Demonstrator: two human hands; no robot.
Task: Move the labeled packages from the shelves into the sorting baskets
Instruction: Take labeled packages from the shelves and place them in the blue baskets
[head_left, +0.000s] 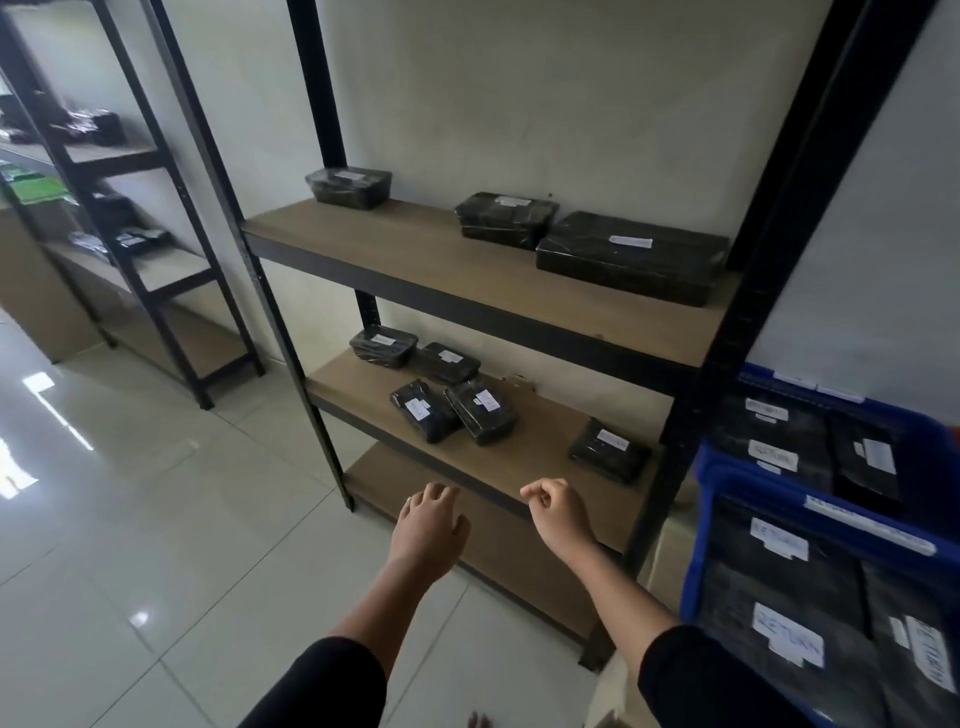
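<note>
Black wrapped packages with white labels lie on a black-framed shelf unit with brown boards. The upper board (467, 270) carries three: a small one (348, 188) at the left, a middle one (505, 219) and a large one (631, 257) at the right. The lower board (524, 467) bears several, among them one (426, 410) near the front and one (609, 451) at the right. Blue sorting baskets (709, 525) at the right hold packages labeled RETURN. My left hand (428, 525) and my right hand (561, 512) hang empty before the lower board, fingers loosely curled.
A second black shelf unit (156, 270) with more dark packages stands at the left along the wall. A cardboard box (36, 301) sits behind it. Glossy white floor tiles (156, 519) spread to the left.
</note>
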